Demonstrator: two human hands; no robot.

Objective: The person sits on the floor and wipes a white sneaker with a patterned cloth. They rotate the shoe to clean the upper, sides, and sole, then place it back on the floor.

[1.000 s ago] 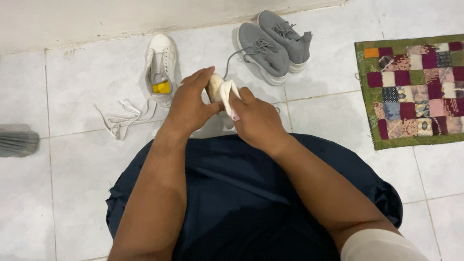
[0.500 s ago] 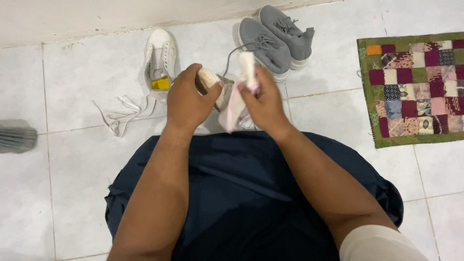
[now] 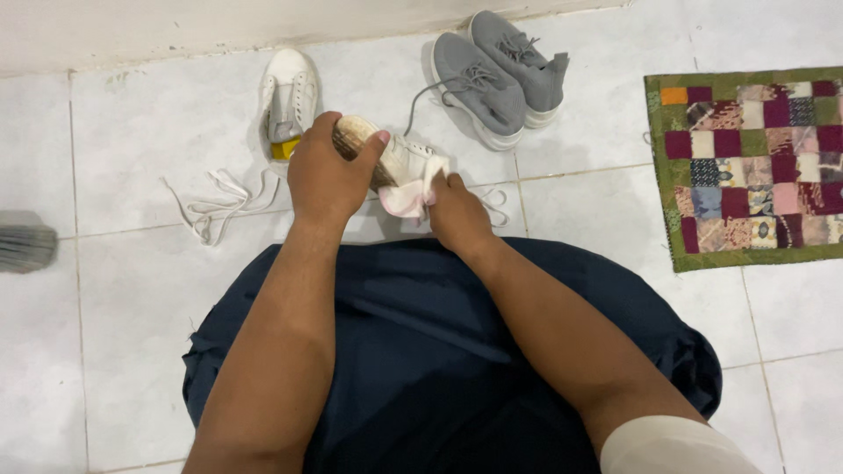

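My left hand (image 3: 327, 180) grips a white sneaker (image 3: 391, 156) by its sole end, holding it tilted above the floor in front of my lap. My right hand (image 3: 457, 215) presses a white and pink cloth (image 3: 413, 195) against the side of that sneaker. The sneaker's tan sole (image 3: 351, 133) shows between my left thumb and fingers. My dark blue skirt (image 3: 421, 351) fills the lower middle of the view.
A second white sneaker (image 3: 288, 98) with a yellow object inside lies by the wall, loose white laces (image 3: 215, 204) beside it. A pair of grey sneakers (image 3: 496, 75) stands further right. A patchwork mat (image 3: 755, 162) lies at right, grey broom bristles (image 3: 26, 246) at the left edge.
My right hand has come down from above the sneaker to its near side, bringing the cloth with it. My left hand has turned the sneaker slightly and shifted left.
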